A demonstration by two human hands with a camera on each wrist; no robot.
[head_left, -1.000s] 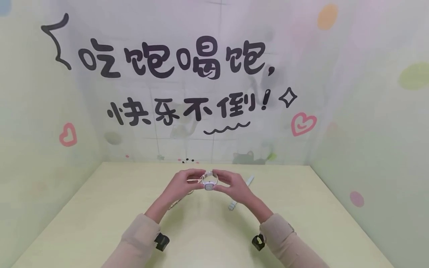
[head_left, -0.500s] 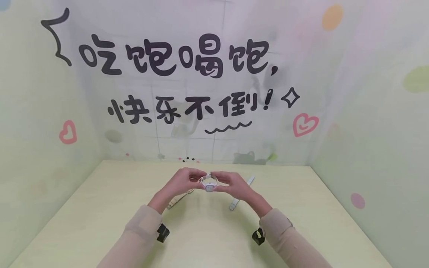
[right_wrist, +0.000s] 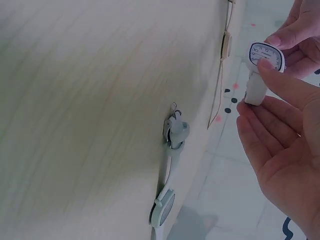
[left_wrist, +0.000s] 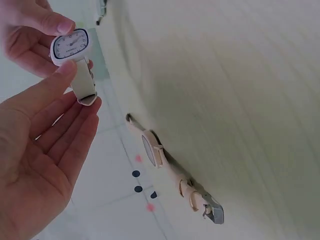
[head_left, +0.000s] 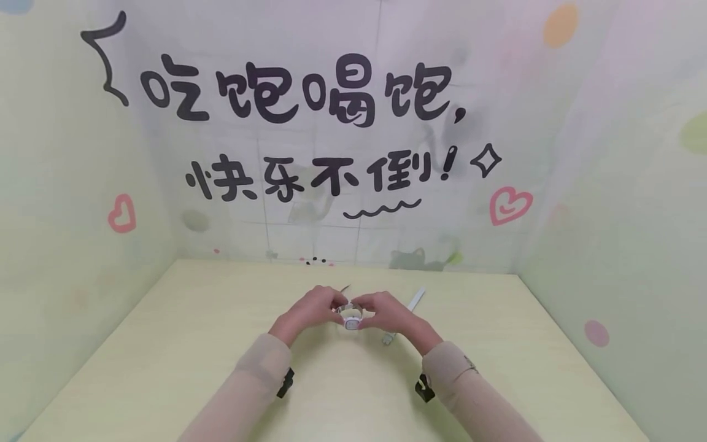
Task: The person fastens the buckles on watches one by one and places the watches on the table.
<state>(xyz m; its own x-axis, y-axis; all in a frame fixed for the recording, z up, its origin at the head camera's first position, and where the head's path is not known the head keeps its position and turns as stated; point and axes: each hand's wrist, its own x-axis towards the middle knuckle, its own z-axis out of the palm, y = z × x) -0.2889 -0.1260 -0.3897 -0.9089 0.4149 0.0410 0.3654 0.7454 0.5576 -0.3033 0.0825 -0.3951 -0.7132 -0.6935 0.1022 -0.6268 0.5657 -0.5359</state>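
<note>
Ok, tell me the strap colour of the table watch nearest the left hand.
The strap is pale peach-beige, showing best in the left wrist view.

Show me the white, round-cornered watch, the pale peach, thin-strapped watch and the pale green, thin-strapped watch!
White, round-cornered watch [left_wrist: 72,45], left wrist view: its dial.
Pale peach watch [left_wrist: 154,152], left wrist view: its case.
Pale green watch [right_wrist: 166,209], right wrist view: its dial.

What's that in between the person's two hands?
A white watch. The left hand holds one side of it and the right hand holds the other. The head view shows this.
</note>
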